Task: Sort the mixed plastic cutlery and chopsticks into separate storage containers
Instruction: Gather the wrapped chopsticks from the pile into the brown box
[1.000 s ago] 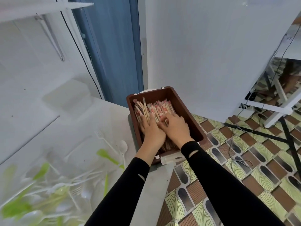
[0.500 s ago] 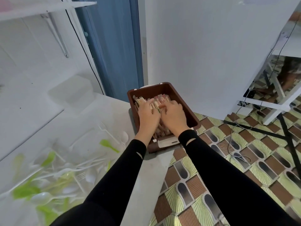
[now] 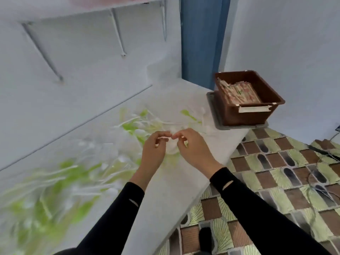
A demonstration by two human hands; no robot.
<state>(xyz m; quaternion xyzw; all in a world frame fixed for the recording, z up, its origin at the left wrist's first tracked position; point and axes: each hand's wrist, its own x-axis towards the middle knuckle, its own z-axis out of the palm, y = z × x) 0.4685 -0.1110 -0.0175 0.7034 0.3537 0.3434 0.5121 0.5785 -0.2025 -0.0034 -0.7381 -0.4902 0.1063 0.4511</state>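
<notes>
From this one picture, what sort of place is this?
Likely a food-service storeroom or prep corner: white counter strewn with plastic cutlery, brown bin of wrapped chopsticks, bracketed wall shelf above.

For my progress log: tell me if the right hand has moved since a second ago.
Yes. The right hand has left the brown bin and is now left of it, over the cutlery on the counter.

The bin (image 3: 244, 118) is brown plastic with a dull sheen, and it sits on a grey plastic tray (image 3: 237, 127). The chopsticks (image 3: 239, 92) in it are in printed paper wrappers. The cutlery (image 3: 132, 126) is thin plastic, white and pale green, and blurred. The counter (image 3: 171, 196) looks smooth, matt white. The floor (image 3: 287, 181) tiles are glossy. The sleeves (image 3: 266, 214) are matt black cloth, and the brackets (image 3: 117, 32) look like metal.
</notes>
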